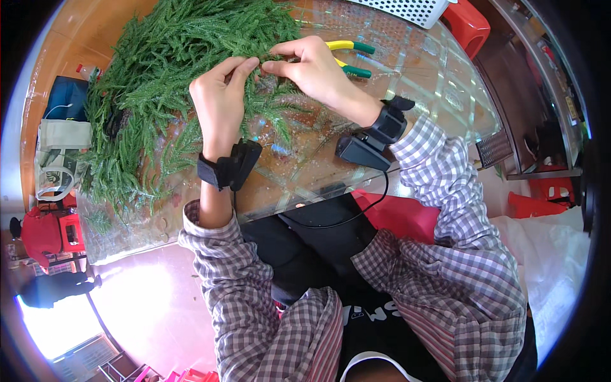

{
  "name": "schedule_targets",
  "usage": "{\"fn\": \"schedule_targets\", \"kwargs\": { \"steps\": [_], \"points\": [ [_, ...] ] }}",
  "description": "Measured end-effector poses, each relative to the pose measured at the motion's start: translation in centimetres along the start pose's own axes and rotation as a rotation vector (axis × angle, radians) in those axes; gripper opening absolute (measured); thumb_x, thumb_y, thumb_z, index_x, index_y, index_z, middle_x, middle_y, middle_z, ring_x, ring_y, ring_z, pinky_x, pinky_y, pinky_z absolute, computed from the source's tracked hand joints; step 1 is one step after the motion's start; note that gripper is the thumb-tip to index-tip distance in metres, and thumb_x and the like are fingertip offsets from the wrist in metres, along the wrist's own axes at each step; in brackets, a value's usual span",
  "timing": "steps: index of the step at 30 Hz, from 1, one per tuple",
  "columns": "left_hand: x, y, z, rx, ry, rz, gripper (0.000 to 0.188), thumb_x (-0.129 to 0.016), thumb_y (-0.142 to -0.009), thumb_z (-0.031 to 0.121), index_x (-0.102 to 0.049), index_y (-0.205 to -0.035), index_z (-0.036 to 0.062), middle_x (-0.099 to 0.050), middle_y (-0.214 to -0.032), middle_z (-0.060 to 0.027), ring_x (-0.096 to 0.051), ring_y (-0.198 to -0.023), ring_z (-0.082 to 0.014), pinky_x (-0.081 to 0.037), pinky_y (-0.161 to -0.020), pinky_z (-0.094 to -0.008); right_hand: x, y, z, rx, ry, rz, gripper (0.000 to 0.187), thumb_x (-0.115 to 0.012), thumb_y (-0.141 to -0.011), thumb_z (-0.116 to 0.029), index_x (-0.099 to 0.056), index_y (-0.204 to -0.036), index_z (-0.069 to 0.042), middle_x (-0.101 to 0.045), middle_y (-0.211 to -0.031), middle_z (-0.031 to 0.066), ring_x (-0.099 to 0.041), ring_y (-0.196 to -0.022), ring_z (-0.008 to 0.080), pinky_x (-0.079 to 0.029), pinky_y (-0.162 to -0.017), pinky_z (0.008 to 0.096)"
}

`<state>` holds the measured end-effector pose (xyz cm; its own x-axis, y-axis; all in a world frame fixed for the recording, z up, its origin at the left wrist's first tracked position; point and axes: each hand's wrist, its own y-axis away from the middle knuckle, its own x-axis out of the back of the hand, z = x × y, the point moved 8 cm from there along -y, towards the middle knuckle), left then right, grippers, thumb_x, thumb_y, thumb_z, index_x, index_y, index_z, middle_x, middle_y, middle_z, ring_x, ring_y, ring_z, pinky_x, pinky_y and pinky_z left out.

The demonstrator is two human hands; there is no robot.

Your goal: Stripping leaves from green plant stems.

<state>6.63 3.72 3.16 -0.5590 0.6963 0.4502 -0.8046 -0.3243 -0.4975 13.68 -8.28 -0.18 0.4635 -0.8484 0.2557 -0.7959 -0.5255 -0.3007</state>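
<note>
A large heap of green needle-leaved sprigs [184,57] covers the far left of the table. At its right edge my left hand [223,92] is closed, thumb and forefinger pinched on a green sprig [275,113]. My right hand [312,70] meets it from the right, fingers pinched at the same sprig's stem. The fingertips almost touch, and they hide most of the stem. Just behind my right hand lies a tool with yellow and green handles [356,47], like pliers; its head is hidden.
The table [305,175] has a clear, shiny cover. A white perforated basket [410,9] and a red stool [468,28] are at the far right. A pale bag [60,149] and a dark blue item [67,99] stand at the left. A black cable [382,197] hangs from my right wrist's device.
</note>
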Motion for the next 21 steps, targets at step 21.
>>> {"fn": "schedule_targets", "kwargs": {
  "steps": [21],
  "points": [
    [-1.6,0.0,-2.5,0.204,0.302,-0.368,0.018,-0.056,-0.087,0.007,-0.062,-0.093,-0.0084,-0.065,-0.081,-0.0082,-0.059,-0.073,-0.0092,-0.045,-0.070,-0.0206,0.5,0.8,-4.5,0.619,0.349,0.009,0.022,-0.070,-0.076,-0.014,-0.063,-0.092,-0.001,-0.060,-0.076,0.0031,-0.052,-0.058,0.0093,-0.037,-0.048,0.0224]
  ]
}}
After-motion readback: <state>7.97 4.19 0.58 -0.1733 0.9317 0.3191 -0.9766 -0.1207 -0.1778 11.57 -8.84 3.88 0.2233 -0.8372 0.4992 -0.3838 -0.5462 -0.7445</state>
